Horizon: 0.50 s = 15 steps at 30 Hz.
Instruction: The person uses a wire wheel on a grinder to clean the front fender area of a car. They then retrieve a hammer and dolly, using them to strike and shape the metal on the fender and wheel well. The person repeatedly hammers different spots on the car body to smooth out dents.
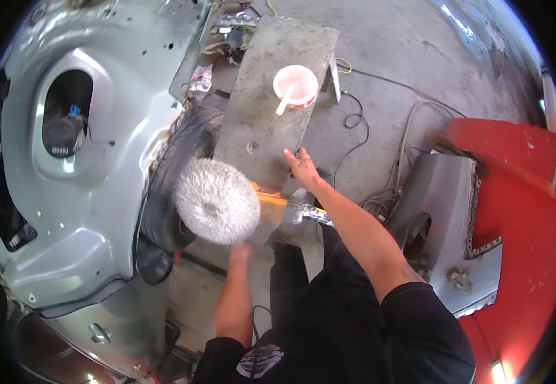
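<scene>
A polisher (273,200) with an orange and silver body lies tilted before me, its round white wool pad (217,201) facing up. My left hand (241,248) reaches in under the pad, closed on the polisher; the pad hides most of its fingers. My right hand (303,168) is open, its fingers spread beside the near right edge of a worn grey bench (262,121). Farther back on that bench stands a white tub (295,72) of pale pinkish paste. A light-coloured stick or brush handle (285,101) leans out over its rim.
A silver car body (124,211) fills the left, with a black tire (182,173) beside the bench. At the right lie a grey body panel (435,192) and a red panel (515,256). Cables (362,125) trail over the concrete floor (386,45).
</scene>
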Tool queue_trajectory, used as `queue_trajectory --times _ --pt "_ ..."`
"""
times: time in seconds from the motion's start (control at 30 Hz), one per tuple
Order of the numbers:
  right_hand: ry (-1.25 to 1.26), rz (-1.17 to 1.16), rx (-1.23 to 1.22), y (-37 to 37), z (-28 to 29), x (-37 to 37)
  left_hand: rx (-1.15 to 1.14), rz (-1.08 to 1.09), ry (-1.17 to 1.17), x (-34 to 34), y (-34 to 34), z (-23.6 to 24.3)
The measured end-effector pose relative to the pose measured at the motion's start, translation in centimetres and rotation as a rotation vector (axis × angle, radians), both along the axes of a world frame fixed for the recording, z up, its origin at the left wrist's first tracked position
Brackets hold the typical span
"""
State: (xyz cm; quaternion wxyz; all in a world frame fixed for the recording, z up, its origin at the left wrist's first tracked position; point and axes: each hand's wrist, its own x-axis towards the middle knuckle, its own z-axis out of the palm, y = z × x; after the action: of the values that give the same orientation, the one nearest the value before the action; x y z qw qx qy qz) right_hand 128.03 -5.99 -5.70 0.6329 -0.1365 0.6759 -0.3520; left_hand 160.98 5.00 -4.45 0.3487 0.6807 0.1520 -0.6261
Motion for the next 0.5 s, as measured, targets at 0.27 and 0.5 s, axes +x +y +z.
queue_trajectory --times 0.27,0.5 --pt "0.072 -0.225 0.039 -0.2 -4.7 3.3 -0.281 0.087 -0.080 2.4 1.5 -5.2" --pt "0.091 -0.201 -0.021 -0.4 -8.5 2.1 -0.312 0.037 0.089 3.5 2.2 -6.9"
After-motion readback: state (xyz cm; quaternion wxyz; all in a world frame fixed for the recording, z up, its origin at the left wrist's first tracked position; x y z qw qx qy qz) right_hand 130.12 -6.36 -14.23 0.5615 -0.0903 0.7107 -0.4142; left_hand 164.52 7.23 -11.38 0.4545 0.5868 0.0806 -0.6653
